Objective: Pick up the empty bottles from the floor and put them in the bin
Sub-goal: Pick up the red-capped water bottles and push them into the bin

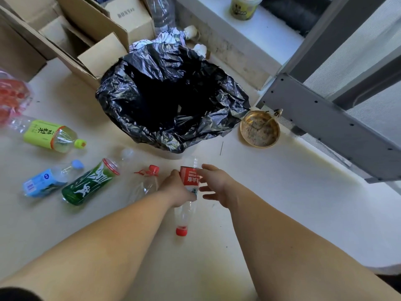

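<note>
A clear bottle with a red label (189, 177) and red cap lies in front of the bin, cap toward me. My left hand (176, 188) is wrapped around its middle. My right hand (213, 184) touches the label from the right with fingers spread. The bin (121, 94), lined with a black bag, stands open just beyond. More bottles lie on the floor to the left: a clear one with a red cap (147, 183), a green-labelled one (91, 184), a blue-labelled one (46, 181) and a yellow-green one (52, 135).
Cardboard boxes (91, 29) are stacked behind the bin at the left. A brass dish (260, 129) sits right of the bin beside a grey metal frame (329, 124). A red-tinted plastic bag (10, 98) lies at the far left. A cup (244, 6) stands on the sill.
</note>
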